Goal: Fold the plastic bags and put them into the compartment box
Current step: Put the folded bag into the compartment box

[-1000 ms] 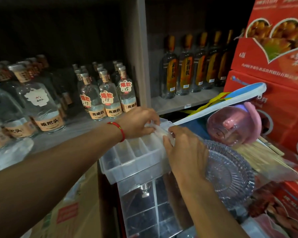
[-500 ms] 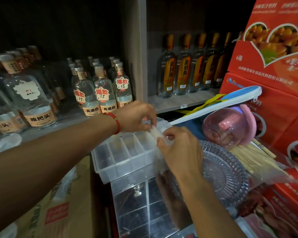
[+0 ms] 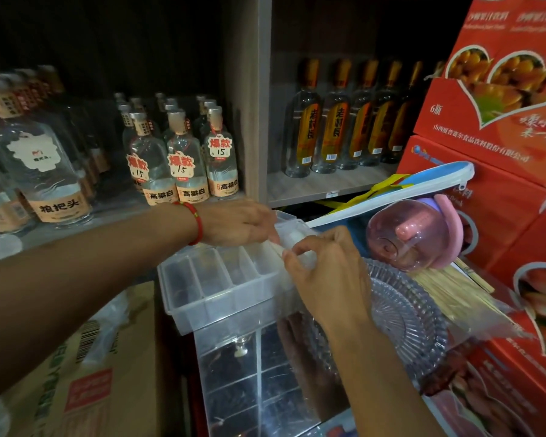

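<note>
Since half a second earlier, my view had dipped and slid right, so the bottles sat higher in the upper left of the frame, while both hands had barely shifted over the compartment box at center. That told me I was still tucking the bag in, not yet done.

My left hand curled its fingers onto the folded plastic bag at the box's far right end. My right hand pinched the bag's near edge between thumb and fingertips, both hands almost touching.

The bag was pale and clear against clear plastic, so I could not tell which compartment it sat in, nor how neatly it was folded. My left fingertips were hidden behind the bag. The glass dish right of center blurred behind my wrist.
</note>
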Tool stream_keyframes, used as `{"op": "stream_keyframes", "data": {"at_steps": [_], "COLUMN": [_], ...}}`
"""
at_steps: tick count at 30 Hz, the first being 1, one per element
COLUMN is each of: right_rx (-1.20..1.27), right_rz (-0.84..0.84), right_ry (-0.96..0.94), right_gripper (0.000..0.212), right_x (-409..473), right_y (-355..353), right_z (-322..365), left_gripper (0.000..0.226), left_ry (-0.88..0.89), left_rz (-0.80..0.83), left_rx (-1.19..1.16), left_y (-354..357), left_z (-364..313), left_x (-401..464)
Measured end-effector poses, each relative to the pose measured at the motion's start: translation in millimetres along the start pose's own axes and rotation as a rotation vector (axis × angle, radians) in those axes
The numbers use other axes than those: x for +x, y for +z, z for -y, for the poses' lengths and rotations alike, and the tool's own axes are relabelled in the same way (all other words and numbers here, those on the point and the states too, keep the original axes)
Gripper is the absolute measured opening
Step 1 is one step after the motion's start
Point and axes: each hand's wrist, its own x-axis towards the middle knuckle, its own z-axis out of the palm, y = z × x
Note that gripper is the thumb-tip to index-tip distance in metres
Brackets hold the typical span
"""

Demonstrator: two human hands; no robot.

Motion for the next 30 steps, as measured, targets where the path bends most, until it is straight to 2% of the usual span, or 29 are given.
{"op": "stream_keyframes", "data": {"at_steps": [1, 5, 8, 10, 13, 16, 20, 22, 24, 27, 30], "right_rx": [-0.024, -0.135, -0.113, -0.112, -0.18, -0.215, -0.168, -0.14, -0.075, 0.069, 0.219], "right_rz": [0.004, 0.014, -0.017, -0.002, 0.081, 0.115, 0.09, 0.073, 0.045, 0.024, 0.178], "right_ry": [-0.034, -0.117, -0.166, -0.203, -0.196, -0.181, -0.2, -0.196, -0.212, -0.376, -0.551], "right_gripper": [0.028, 0.041, 0.037, 0.033, 0.042, 0.046, 0.038, 0.034, 0.03, 0.02, 0.016], "right_x": [-2.3, -6.5, -6.2, -7.3, -9.5, -10.3, -13.3, -15.5, -20.8, -39.5, -67.7], "right_y": [0.9, 1.9, -2.3, -2.9, -1.4, -1.6, -5.8, -9.0, -11.2, -5.5, 13.8], "right_z": [-1.3, -3.0, -0.6, 0.2, -2.0, -4.0, -1.6, 4.4, 19.6, 60.2, 106.1], "left_gripper": [0.071, 0.06, 0.039, 0.04, 0.051, 0.051, 0.053, 0.039, 0.027, 0.026, 0.026], "left_ry": [-0.015, -0.034, 0.014, 0.052, 0.037, 0.013, -0.013, -0.013, -0.051, -0.172, -0.364], "left_rz": [0.012, -0.049, -0.273, -0.376, -0.318, -0.238, -0.357, -0.449, -0.523, -0.622, -0.781], "left_rx": [-0.022, -0.06, -0.088, -0.117, -0.086, 0.033, -0.004, -0.041, -0.059, -0.066, -0.144], "left_y": [2.6, 9.3, 14.5, 19.2, 25.7, 28.9, 25.4, 23.1, 21.6, 25.0, 35.4], "left_z": [-0.4, 0.0, 1.6, 2.8, 0.8, -2.6, -11.6, -16.5, -19.2, -15.9, -11.2], "left_x": [-0.8, -0.9, -7.2, -14.3, -20.5, -21.5, -31.4, -43.5, -64.7, -117.5, -186.0]}}
